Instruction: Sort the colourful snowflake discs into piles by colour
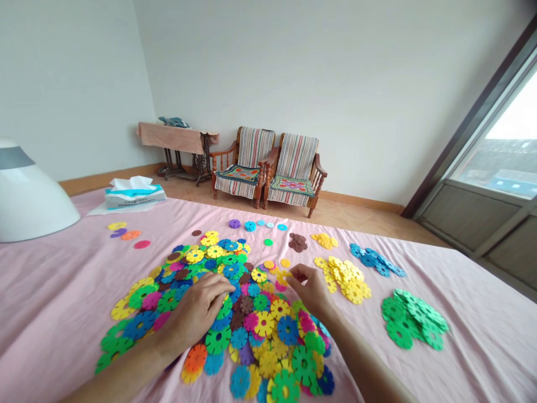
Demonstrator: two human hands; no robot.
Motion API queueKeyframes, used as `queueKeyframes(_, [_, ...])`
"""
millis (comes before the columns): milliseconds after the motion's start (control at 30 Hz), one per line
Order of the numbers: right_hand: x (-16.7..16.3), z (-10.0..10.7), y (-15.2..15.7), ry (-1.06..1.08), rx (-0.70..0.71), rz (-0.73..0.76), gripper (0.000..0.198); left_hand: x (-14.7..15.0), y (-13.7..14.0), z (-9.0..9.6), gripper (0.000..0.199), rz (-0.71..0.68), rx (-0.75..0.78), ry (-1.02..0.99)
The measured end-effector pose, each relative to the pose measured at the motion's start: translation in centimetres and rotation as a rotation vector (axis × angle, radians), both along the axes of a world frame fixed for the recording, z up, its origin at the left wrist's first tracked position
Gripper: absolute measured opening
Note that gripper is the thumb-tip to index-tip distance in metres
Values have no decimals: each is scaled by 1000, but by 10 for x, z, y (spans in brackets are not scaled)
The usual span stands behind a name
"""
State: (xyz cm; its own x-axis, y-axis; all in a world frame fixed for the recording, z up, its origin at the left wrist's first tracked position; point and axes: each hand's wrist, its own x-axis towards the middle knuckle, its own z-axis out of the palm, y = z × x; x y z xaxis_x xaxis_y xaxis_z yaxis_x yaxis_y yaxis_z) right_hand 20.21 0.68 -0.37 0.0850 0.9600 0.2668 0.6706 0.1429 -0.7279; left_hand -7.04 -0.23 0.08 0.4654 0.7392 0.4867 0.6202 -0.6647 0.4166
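A large mixed heap of plastic snowflake discs [264,323], in green, yellow, blue, pink, brown and other colours, spreads over the near part of the table. My left hand [203,299] rests over the heap's left half, fingers curled together. A blue snowflake disc [236,293] lies at its fingertips; whatever the fingers hold is hidden. At the heap's right edge, my right hand [311,286] pinches a yellow snowflake disc [282,277] between thumb and fingers. Just right of that hand is a pile of yellow discs [344,278].
Sorted piles of green discs [413,319], blue discs [375,258], brown discs [297,242] and orange-yellow discs [324,240] lie on the pink tablecloth [474,302]. A tissue box [135,196] and a white rounded object [31,196] stand at left. Two chairs [293,162] are beyond.
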Motion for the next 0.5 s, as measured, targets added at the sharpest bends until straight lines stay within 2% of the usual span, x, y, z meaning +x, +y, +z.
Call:
queueKeyframes(67, [20,6,4,-3,7,-49,16,0,0,0,22,-1,9,-1])
queueKeyframes(167, [62,11,12,-39,24,-209,21,0,1,0,23,-2,11,5])
queueKeyframes(333, [131,6,14,-136,-6,-473,27,0,2,-1,23,-3,18,6])
queueKeyframes(500, [154,-4,12,-176,-50,-555,22,0,1,-1,23,3,13,8])
